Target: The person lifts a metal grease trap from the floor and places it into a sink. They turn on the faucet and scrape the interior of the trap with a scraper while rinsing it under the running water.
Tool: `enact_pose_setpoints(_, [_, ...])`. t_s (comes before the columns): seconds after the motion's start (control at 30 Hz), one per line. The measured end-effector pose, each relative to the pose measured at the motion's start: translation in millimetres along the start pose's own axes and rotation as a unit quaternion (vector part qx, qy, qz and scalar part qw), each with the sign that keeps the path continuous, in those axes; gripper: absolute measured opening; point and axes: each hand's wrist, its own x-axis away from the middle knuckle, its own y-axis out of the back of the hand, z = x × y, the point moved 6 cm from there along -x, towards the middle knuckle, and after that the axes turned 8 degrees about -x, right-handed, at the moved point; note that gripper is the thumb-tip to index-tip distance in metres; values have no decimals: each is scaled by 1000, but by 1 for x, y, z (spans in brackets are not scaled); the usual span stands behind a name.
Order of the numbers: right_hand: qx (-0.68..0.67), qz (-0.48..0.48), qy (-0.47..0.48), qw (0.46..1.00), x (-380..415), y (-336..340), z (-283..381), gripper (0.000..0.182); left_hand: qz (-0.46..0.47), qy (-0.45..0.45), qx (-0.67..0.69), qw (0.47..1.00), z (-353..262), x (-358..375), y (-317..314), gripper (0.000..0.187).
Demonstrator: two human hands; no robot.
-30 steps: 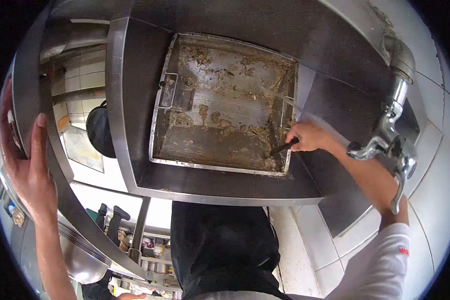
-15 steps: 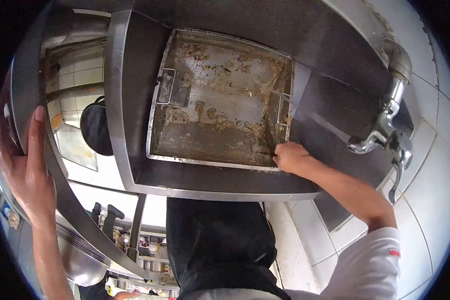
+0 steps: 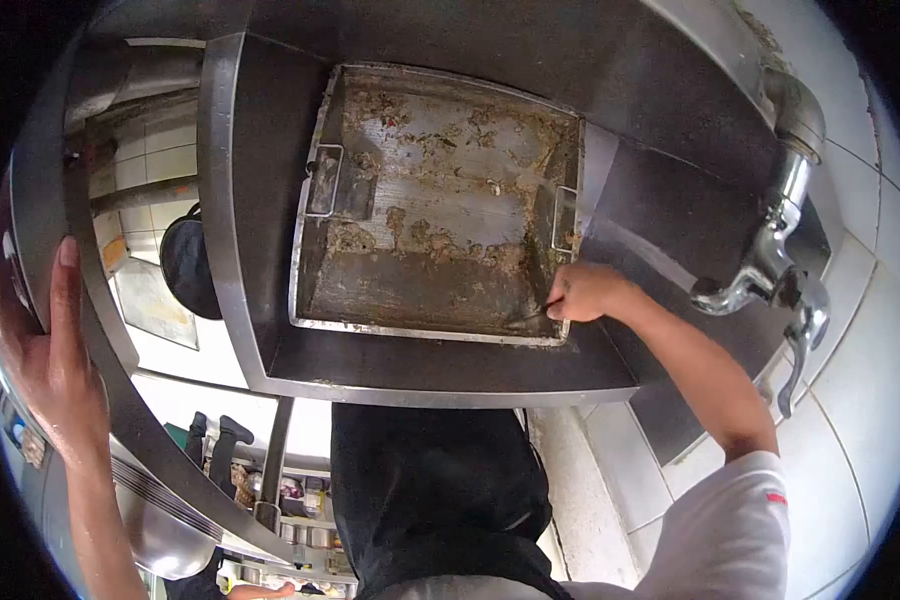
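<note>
A square metal tray [image 3: 430, 285] with brown food residue stuck over its bottom sits inside the dark steel sink [image 3: 450, 368]. Wire handles [image 3: 326, 182] stand at its left and right sides. At the tray's near right corner, my right hand [image 3: 592, 292] is closed, fingertips down by the inner wall. A thin dark sliver shows at those fingertips; I cannot tell what it is. Far to the left, my left hand [image 3: 55, 375] lies against a steel edge [image 3: 90, 270], index finger stretched out along it and fingers apart.
A chrome tap [image 3: 760, 265] juts from the tiled wall [image 3: 850, 370] at right, a pale streak running from its spout toward the tray. Below left are a round black object [image 3: 190, 265], a metal bowl [image 3: 170, 540] and shelves. Another person's hand [image 3: 260, 591] shows at the bottom.
My right hand has shifted slightly up along the tray's right side, and its fingertips have lifted a little off the corner. My left hand stays on the steel edge.
</note>
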Motion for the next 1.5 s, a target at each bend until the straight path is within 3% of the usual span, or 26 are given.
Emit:
enact_pose_setpoints(0.03, [-2,-36,5,999,2,4,7,26,0,1,-2,1000,4,2,2,34])
enact_pose_setpoints(0.1, [10,-35,0,999,16,12,14,29,63,-94,-183,977,9,10,-4,32])
enact_pose_setpoints(0.17, [-27,-30,57,998,29,28,17,30,67,-92,-239,964,15,17,-5,30])
enact_pose_setpoints(0.2, [-39,29,62,997,27,27,8,34,69,-92,-292,949,17,18,-7,29])
enact_pose_setpoints(0.23, [-40,27,62,997,22,26,6,34,67,-93,-293,949,17,18,-8,29])
enact_pose_setpoints(0.3, [-17,83,84,993,8,9,1,36,69,-60,-155,984,19,16,-7,32])
enact_pose_setpoints(0.4, [-38,26,120,992,-7,2,12,34,71,-49,-147,985,19,15,-6,37])
enact_pose_setpoints(0.43, [-55,-8,118,991,-8,3,14,31,75,-49,-149,985,20,18,-6,37])
enact_pose_setpoints(0.5, [-48,15,140,989,8,18,18,34,88,-69,-292,950,26,23,-9,38])
enact_pose_setpoints(0.57, [-64,37,186,980,24,30,9,33,93,-78,-299,946,25,22,-8,37])
enact_pose_setpoints(0.63, [-102,78,160,979,7,15,-11,35,94,-90,-305,943,22,19,-7,36])
enact_pose_setpoints(0.83, [-135,94,131,978,-25,-9,14,42,80,-85,-214,970,7,11,-4,36])
enact_pose_setpoints(0.87, [-159,91,188,965,-25,-3,14,40,64,-54,-146,986,6,8,-2,35])
enact_pose_setpoints(0.9, [-155,90,179,968,-18,7,3,40,47,-24,-76,996,7,6,0,35])
enact_pose_setpoints(0.93, [-148,120,142,971,-15,10,-9,39,49,-24,-77,996,10,6,2,35])
enact_pose_setpoints(1.0, [-141,150,105,973,-16,7,-16,38,89,-135,-243,957,8,10,-1,34])
enact_pose_setpoints(1.03, [-136,141,127,972,-21,2,-8,38,88,-135,-244,956,0,6,-3,34])
enact_pose_setpoints(1.07, [-130,133,151,971,-28,-5,1,38,40,-56,-54,996,-11,-4,0,36])
enact_pose_setpoints(1.1, [-129,131,154,971,-41,-14,13,38,-12,24,136,990,-13,-10,3,40])
enact_pose_setpoints(1.17, [-159,69,253,952,-67,-22,49,39,-26,11,122,992,-20,-13,4,42])
enact_pose_setpoints(1.23, [-162,43,283,944,-77,-19,63,39,-37,0,108,993,-24,-16,6,45])
enact_pose_setpoints(1.3, [-168,23,308,936,-71,-12,63,39,-29,43,112,992,-20,-16,5,45])
enact_pose_setpoints(1.37, [-150,94,198,964,-51,4,36,40,-24,47,115,992,-20,-16,3,45])
enact_pose_setpoints(1.5, [-166,140,145,965,-55,-14,23,39,-39,33,129,990,-22,-17,4,45])
